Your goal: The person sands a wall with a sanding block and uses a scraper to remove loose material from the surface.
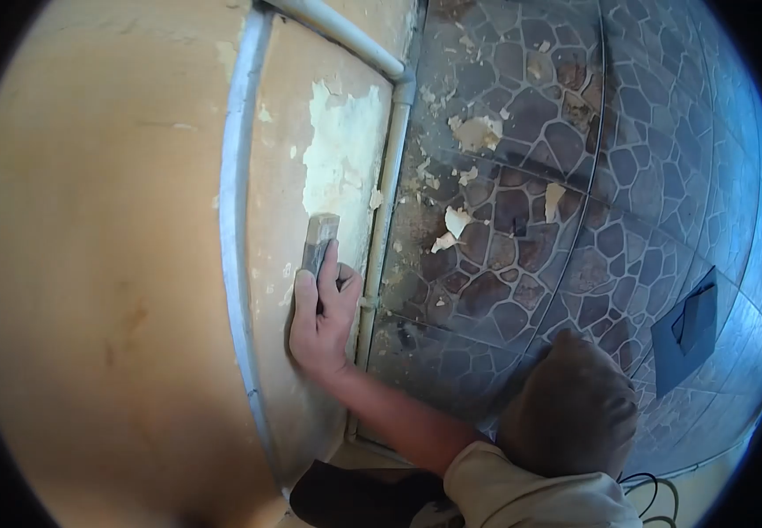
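My right hand reaches in from the lower right and is closed around a flat scraper. My thumb and index finger lie along the scraper, and the other fingers are curled. The scraper's grey, worn end meets the lower edge of a pale bare patch on the tan painted wall. Ragged paint edges surround that patch. My left hand is out of view.
Paint flakes lie on the stone-patterned floor. Pipes run beside the wall. A bluish-grey strip crosses the wall. A bent knee is near my arm. A dark flat sheet lies farther right.
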A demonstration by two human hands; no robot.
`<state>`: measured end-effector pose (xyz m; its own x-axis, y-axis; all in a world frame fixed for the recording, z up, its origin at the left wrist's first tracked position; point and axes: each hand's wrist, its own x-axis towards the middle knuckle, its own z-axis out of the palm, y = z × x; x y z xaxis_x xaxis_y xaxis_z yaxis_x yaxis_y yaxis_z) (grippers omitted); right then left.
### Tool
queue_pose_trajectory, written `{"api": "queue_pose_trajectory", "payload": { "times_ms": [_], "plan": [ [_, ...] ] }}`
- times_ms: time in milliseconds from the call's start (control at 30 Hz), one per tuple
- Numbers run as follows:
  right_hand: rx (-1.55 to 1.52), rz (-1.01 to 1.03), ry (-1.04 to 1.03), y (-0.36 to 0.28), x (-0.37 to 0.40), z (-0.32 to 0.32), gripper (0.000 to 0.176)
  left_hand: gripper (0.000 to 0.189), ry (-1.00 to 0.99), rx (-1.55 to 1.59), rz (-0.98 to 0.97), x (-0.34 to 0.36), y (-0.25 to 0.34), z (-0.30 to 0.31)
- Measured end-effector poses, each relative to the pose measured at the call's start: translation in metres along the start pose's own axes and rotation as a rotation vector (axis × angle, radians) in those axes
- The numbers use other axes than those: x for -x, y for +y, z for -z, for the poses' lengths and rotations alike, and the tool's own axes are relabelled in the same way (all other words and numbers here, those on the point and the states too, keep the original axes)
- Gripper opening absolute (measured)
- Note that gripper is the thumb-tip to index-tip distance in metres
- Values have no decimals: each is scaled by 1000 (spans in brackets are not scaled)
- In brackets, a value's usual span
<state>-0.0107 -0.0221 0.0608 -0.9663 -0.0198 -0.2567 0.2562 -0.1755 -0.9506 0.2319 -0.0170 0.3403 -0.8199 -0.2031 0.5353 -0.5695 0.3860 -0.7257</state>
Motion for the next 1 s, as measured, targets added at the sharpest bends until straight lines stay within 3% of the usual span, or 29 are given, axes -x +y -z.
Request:
{"api": "queue_pose_trajectory", "payload": {
  "times_ms": [67, 100, 133, 233, 300, 367, 400, 467, 500, 600, 633, 700, 733, 800, 833, 900, 1000],
  "plan": [
    [168, 24, 44, 22, 12, -2, 50, 75, -28, -209, -138, -3, 2, 2],
    [240, -151, 16, 31, -36, -6, 49, 78, -4, -231, -149, -6, 8, -1],
    [-69, -125, 91, 46, -89, -12, 51, 78, 4, -247, -147, -3, 12, -2],
    [370, 93, 97, 43, 7, -1, 52, 81, 42, -205, -120, -13, 11, 0],
    [396, 195, 79, 29, 25, -4, 52, 81, 72, -187, -106, -11, 14, -2],
    [204, 100, -12, 15, 51, 2, 52, 82, 29, -214, -120, -3, 7, -1],
    [160, 71, -81, 27, 0, 2, 53, 83, 9, -212, -119, -3, 4, 4],
    [-18, -214, 64, 25, -42, -8, 54, 84, 6, -214, -91, -1, 12, 1],
    [14, -206, 63, 26, -6, -3, 54, 91, 58, -185, -62, 4, 10, -4],
    [70, -53, 45, 23, 55, -5, 55, 70, 53, -324, -107, -11, 21, -2],
    [104, -23, 41, 19, 56, -5, 55, 77, 85, -402, -193, -9, 26, -13],
    [188, 25, 50, 22, 34, -6, 56, 78, 16, -200, -11, 5, 51, -24],
    [235, 50, 73, 27, -1, -8, 56, 75, -51, 2, -50, 3, 69, -29],
    [163, -189, -21, 30, -90, -7, 54, 66, -293, 311, -204, -15, 114, -43],
    [224, -137, -11, 32, -73, -7, 53, 62, -433, 469, -252, -24, 136, -50],
    [188, -110, -38, 45, -5, -9, 53, 59, -548, 431, -422, -52, 183, -60],
    [-61, -174, -129, 60, 63, -8, 54, 56, -539, 815, -496, -73, 221, -81]
  ]
}}
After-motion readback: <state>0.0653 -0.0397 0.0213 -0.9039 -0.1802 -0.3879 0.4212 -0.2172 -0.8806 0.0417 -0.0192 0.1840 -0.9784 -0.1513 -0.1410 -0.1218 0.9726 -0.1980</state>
